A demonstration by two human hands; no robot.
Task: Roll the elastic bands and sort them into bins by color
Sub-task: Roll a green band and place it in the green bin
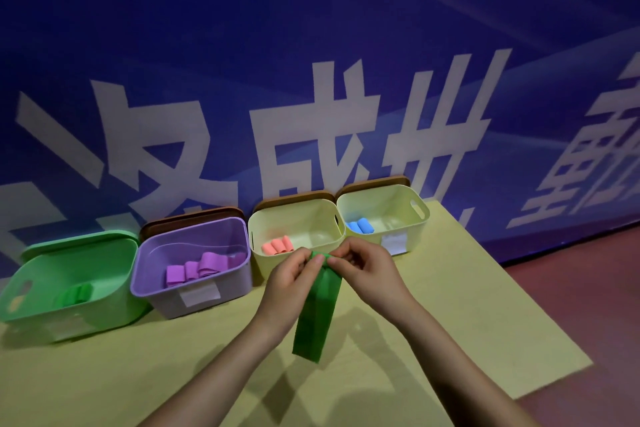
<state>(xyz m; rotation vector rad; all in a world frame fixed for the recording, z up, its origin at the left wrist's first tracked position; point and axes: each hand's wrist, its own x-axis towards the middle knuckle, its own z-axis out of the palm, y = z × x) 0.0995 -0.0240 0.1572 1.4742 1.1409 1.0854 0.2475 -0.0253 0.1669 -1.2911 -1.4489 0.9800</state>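
Here two hands, left hand [289, 276] and right hand [369, 272], pinch one green band [317, 312] before four bins [194, 291].

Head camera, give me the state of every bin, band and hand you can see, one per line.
Green band: pinched at top, mostly unrolled, hanging.
Left hand: pinching band.
Right hand: pinching band.
Green bin: open, green roll inside.
Purple bin: open, purple rolls.
Middle bin: open, pink rolls.
Right bin: open, blue rolls.

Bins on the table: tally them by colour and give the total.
Green bin: 1
Purple bin: 1
Pale yellow bins, one with pink rolls, one with blue rolls: 2
Total: 4
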